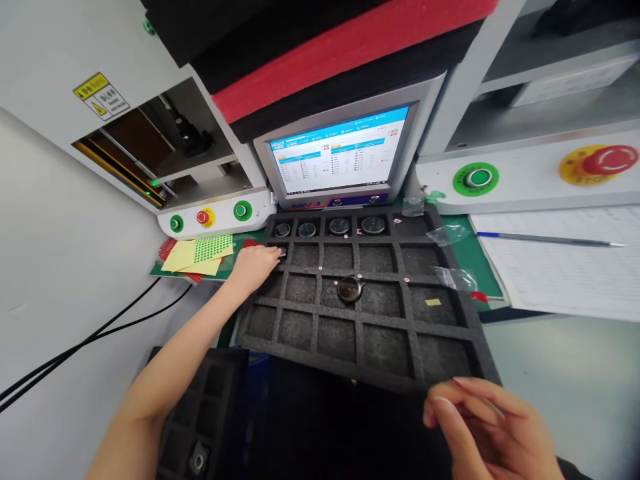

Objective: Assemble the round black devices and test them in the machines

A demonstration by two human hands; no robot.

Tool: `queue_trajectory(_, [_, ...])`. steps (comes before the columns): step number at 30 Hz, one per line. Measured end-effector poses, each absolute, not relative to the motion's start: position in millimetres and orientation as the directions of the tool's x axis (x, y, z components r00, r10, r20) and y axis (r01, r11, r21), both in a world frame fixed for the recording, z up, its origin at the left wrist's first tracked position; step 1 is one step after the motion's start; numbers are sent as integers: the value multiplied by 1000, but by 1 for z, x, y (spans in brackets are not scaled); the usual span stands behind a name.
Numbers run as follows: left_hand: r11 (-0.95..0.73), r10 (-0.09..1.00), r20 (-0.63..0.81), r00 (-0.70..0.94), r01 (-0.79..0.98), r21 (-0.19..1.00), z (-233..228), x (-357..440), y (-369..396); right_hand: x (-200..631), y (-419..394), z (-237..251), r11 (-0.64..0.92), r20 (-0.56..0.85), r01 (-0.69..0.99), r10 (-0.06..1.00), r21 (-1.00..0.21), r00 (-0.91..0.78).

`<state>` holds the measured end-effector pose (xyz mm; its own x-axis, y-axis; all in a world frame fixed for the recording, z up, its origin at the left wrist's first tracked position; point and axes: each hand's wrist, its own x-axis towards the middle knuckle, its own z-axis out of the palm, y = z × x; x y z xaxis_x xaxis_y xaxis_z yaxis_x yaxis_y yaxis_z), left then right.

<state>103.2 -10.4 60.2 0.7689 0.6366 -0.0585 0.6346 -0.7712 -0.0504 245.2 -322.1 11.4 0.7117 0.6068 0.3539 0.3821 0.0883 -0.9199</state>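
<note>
A black foam tray (pixel 400 313) with square pockets lies in front of me. Several round watch heads fill its far row (pixel 340 227), and one more (pixel 349 289) rests in a middle pocket. My left hand (pixel 255 263) reaches to the tray's far left corner, fingertips on a small dark part (pixel 281 252) in a pocket there. My right hand (pixel 487 427) hovers near the tray's front right corner, fingers loosely curled and apart, with nothing visible in it.
A monitor (pixel 340 155) stands behind the tray, beside a panel with green and red buttons (pixel 205 217). Yellow sticker sheets (pixel 200 255) lie left. A paper form and pen (pixel 550 239) lie right, under a green button (pixel 476 178) and red stop button (pixel 607 160). A second foam tray (pixel 205 413) sits low left.
</note>
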Motion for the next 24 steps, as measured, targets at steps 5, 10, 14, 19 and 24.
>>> queue_trajectory(5, [-803,593,-43,804,595,31,74,124,-57,244,-318,-10,44,568,753,686,-657,455])
queue_trajectory(10, [-847,493,-37,869,489,207,63,160,-110,244,-305,-29,111,637,942,760,-318,125])
queue_trajectory(14, [-793,535,-10,845,506,339,54,173,-117,252,-311,-30,92,650,939,743,-332,157])
queue_trajectory(19, [-640,684,57,727,561,524,45,167,-112,262,-318,-32,131,688,906,697,-402,204])
queue_trajectory(24, [-435,797,63,601,498,751,41,159,-116,257,-317,-18,144,669,831,673,-538,316])
